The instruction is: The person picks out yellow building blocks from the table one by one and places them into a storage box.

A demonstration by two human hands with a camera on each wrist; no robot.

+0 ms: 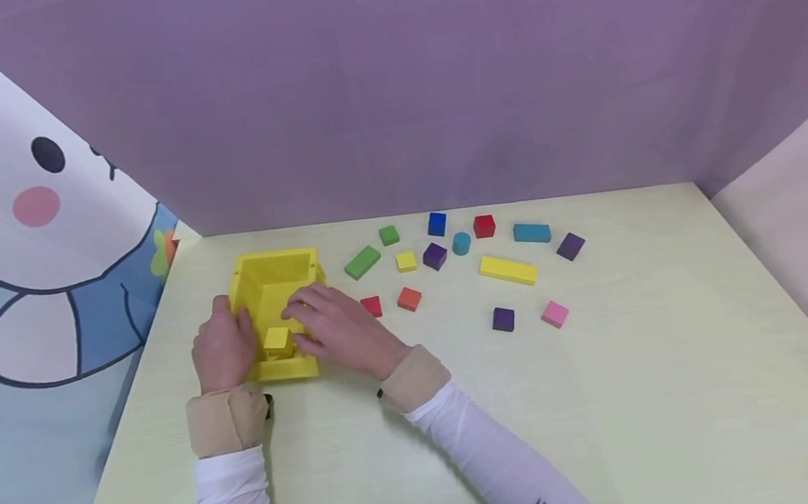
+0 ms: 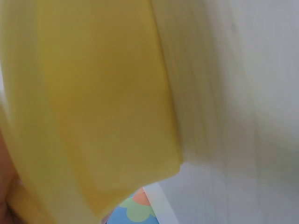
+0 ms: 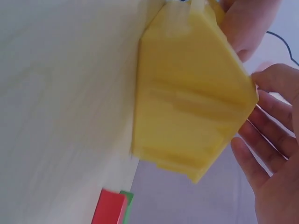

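Observation:
A yellow plastic box (image 1: 287,369) stands on the left part of the table, its long side wall filling much of the left wrist view. My left hand (image 1: 223,346) grips the left wall of this box. Inside, toward the near end, sits a yellow block (image 1: 278,340); what lies under it is hard to make out. Over the right rim reaches my right hand (image 1: 341,327), its thumb close to the yellow block. In the right wrist view its fingers (image 3: 268,140) are loosely spread behind the box's rim, with nothing visible between them.
Right of the box lie scattered blocks, among them a red block (image 1: 371,306), an orange block (image 1: 409,298), a long green block (image 1: 363,262), a long yellow block (image 1: 508,269) and a pink block (image 1: 554,314). A purple cloth (image 1: 432,87) hangs behind the table (image 1: 644,391).

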